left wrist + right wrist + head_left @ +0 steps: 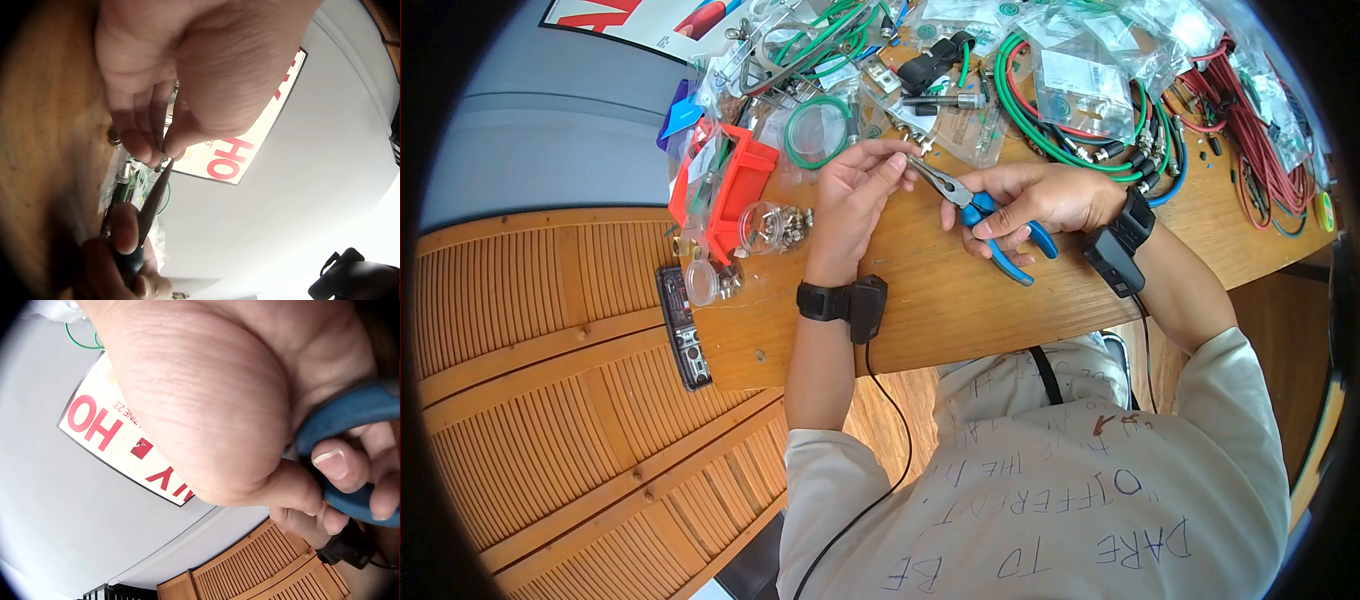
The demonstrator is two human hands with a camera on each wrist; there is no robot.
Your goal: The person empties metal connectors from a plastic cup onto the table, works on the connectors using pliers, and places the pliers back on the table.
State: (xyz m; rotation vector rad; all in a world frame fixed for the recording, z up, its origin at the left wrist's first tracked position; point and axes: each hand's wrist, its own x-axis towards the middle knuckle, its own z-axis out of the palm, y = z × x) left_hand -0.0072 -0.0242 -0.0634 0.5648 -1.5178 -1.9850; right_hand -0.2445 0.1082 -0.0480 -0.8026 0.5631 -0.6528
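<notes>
In the head view my right hand grips needle-nose pliers by their blue handles, over the wooden table. The pliers' grey nose points toward my left hand, whose thumb and fingertips pinch together right at the tips. The left wrist view shows a small metal piece between that thumb and finger, mostly covered by them; its kind cannot be told. The plier tips meet it there. Seen from the right wrist, several fingers curl round the blue handles, while the nose is out of that view.
Left of my left hand stand a red bin and a clear jar of small metal connectors. Green cables, clear plastic bags and a dark red cable bundle cover the table's far side. A black device lies at the left edge.
</notes>
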